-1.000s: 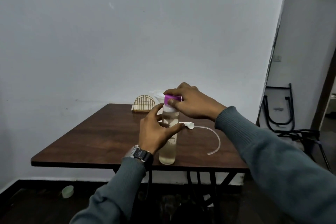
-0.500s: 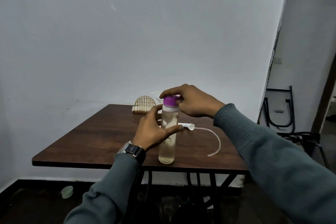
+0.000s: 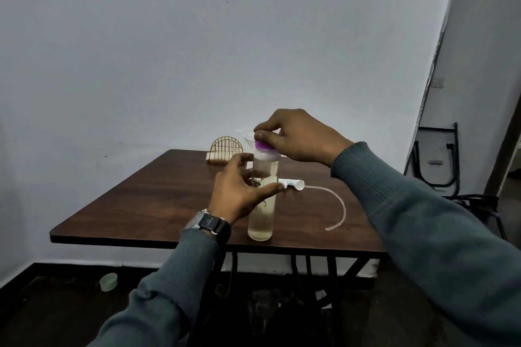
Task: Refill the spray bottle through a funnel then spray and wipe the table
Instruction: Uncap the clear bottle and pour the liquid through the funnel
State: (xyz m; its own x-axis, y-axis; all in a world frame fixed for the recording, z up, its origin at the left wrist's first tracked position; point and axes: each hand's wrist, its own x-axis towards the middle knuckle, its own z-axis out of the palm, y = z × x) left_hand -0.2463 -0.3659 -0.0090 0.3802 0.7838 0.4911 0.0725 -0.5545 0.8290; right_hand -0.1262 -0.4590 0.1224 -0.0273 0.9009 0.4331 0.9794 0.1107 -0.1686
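Observation:
A tall clear bottle with pale liquid in its lower part stands upright near the front edge of the brown table. My left hand wraps around its middle. My right hand grips the purple cap from above; the cap sits tilted on the white neck. A white funnel shows just behind the cap, partly hidden by my fingers. The white spray head with its long clear tube lies flat on the table right of the bottle.
A gold wire napkin holder stands at the table's far edge by the wall. A small pale green cup lies on the dark floor at the left. Black folded chair frames lean against the wall at the right.
The purple cap was level on the bottle; now it is tilted under my right fingers. My left hand keeps its hold on the bottle, which stays in place.

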